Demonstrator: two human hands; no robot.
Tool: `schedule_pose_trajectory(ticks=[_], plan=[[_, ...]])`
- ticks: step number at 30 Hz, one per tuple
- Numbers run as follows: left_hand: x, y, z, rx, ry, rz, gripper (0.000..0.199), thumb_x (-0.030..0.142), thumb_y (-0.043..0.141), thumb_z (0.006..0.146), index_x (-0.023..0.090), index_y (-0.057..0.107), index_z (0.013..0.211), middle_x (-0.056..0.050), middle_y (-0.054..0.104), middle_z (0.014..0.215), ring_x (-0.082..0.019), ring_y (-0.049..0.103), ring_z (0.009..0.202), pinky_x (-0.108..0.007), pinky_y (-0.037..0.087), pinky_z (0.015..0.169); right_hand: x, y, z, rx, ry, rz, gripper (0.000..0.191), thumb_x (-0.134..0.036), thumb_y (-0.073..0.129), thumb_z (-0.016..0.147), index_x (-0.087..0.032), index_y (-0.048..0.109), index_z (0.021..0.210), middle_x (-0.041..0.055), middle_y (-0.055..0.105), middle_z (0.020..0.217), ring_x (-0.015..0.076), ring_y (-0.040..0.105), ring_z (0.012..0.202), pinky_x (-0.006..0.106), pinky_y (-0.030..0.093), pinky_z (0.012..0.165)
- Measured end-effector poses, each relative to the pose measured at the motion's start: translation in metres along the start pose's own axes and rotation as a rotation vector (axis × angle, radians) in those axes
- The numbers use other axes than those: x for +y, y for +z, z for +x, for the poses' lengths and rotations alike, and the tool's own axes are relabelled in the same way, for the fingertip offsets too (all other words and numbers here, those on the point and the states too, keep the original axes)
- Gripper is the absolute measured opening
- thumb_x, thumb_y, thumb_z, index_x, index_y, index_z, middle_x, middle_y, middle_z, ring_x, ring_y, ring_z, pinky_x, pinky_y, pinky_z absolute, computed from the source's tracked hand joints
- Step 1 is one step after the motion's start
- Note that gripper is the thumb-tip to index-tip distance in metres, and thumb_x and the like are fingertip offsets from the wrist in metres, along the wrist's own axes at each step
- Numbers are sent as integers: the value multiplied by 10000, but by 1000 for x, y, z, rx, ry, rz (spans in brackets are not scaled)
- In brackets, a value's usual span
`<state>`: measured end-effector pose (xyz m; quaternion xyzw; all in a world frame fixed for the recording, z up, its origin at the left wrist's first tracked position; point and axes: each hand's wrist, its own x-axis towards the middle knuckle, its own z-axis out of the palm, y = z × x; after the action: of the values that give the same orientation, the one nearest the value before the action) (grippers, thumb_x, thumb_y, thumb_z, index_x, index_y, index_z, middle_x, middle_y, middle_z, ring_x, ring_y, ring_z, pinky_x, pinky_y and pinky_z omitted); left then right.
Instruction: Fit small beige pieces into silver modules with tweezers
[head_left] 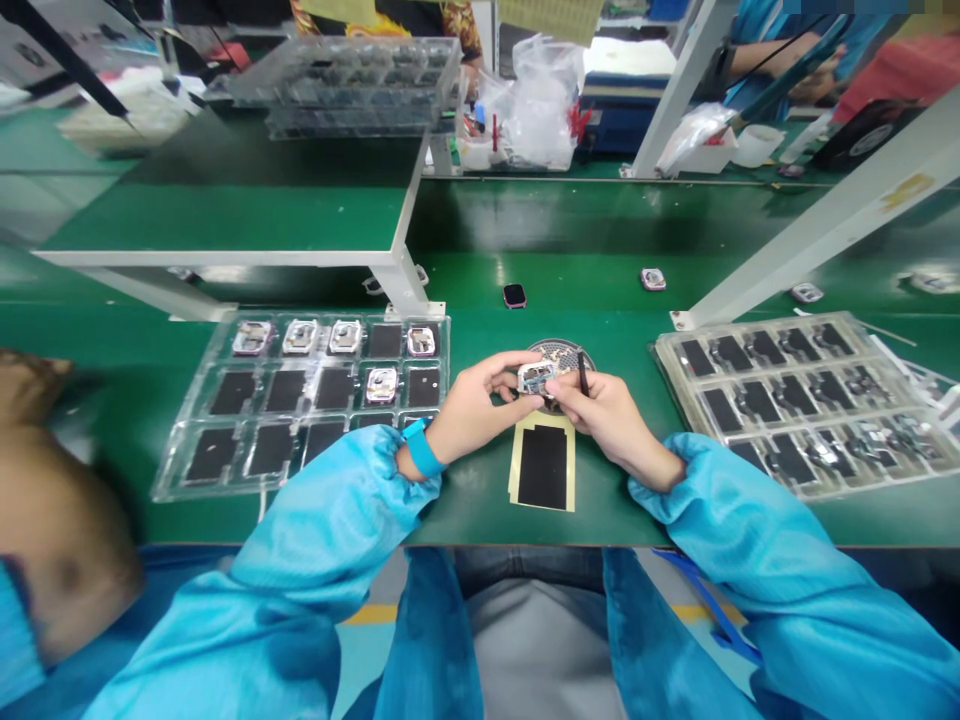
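Left hand [471,398] pinching small watch module [536,378] by its edges between thumb and fingers, blue wristband [422,449] on that wrist. Right hand [600,418] curled, thumb and fingers pinching thin black stylus [583,372], tip right by the module; contact can't tell. Module held over round patterned metal disc [561,358], hands partly covering it. Just below hands, black pad on yellow backing [542,465], lying on green bench [465,515]. Left of hands, clear plastic tray [174,440] with modules and black pads in its cells. Right of hands, second clear tray [750,328] of dark parts. Farther out on bench, pink-edged watch body [514,296] and two more silver-framed modules [652,279]. White-legged green shelf [225,200] upper left, holding stacked clear trays [345,85]. Co-worker's blue sleeve [750,95] top right.
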<state>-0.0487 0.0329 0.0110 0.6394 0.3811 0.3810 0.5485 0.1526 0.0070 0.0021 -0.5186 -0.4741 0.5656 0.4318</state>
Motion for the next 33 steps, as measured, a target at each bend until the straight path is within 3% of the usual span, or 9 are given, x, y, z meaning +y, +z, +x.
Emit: schedule_pose_trajectory(ticks=[5, 16, 23, 26, 29, 33], plan=[[2, 0, 0, 2, 46, 79, 471, 246, 787, 827, 194, 680, 1283, -81, 735, 1069, -141, 621, 819, -267, 486, 732, -1, 2, 0, 1, 30, 54, 432, -572, 809, 770, -162, 674, 743, -72, 447, 526, 53, 292, 460, 234, 226, 444], [-7, 5, 0, 97, 167, 210, 415, 194, 748, 853, 200, 697, 1265, -87, 741, 1220, -163, 691, 908, -276, 536, 762, -3, 7, 1, 43, 40, 111, 417, -539, 825, 764, -154, 669, 731, -72, 440, 517, 49, 293, 461, 229, 187, 425], [-4, 6, -2, 149, 287, 330, 346, 237, 731, 896, 233, 744, 1242, -76, 746, 1259, -210, 708, 1089, -317, 594, 851, -2, 7, 1, 39, 26, 98, 415, -539, 805, 785, -163, 652, 696, -74, 438, 512, 55, 324, 465, 228, 277, 453], [-3, 7, -2, 168, 199, 213, 362, 261, 772, 863, 212, 757, 1221, -88, 769, 1198, -211, 736, 995, -321, 609, 824, -3, 7, 1, 99, -66, -28, 403, -530, 812, 779, -170, 650, 704, -40, 536, 579, 82, 452, 521, 237, 388, 511], [-5, 6, 0, 97, 22, -62, 464, 303, 833, 807, 176, 740, 1243, -104, 790, 1117, -198, 754, 880, -321, 620, 815, -5, 7, 0, 196, -210, -92, 368, -469, 863, 740, -193, 634, 823, -8, 647, 743, 128, 601, 651, 267, 507, 614], [-6, 4, 2, 12, -79, -278, 534, 306, 877, 759, 161, 725, 1250, -121, 775, 1176, -213, 762, 960, -351, 609, 932, -6, 8, 0, 116, -280, -26, 363, -429, 845, 780, -214, 654, 1002, 15, 701, 886, 158, 681, 777, 304, 580, 717]])
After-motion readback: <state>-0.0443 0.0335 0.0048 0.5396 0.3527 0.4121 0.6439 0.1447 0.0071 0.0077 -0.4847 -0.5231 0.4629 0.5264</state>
